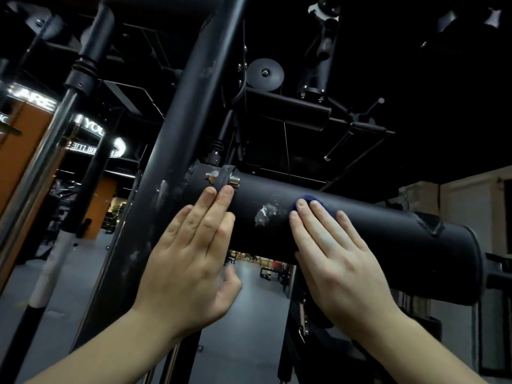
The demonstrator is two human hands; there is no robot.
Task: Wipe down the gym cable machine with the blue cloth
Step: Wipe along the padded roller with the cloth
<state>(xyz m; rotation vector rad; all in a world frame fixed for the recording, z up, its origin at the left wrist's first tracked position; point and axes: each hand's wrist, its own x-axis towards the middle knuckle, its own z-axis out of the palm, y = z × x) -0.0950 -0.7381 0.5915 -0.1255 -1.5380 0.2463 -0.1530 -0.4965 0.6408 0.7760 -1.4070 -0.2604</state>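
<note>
The right hand lies flat, fingers straight and together, pressing the blue cloth (only a scrap shows past the fingertips) onto the cable machine's black crossbar at mid-frame. The left hand, fingers straight too, rests flat left of a white smudge.

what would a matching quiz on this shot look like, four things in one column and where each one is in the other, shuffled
Things
1 left hand
2 blue cloth
3 white smudge
4 pulley wheel

Places
a on the black tube, between the two hands
b high up, above the tube
c fingers flat on the tube, just under the silver bolts
d peeking out from under the fingertips of the right hand

Pairs: 1-c, 2-d, 3-a, 4-b
</note>
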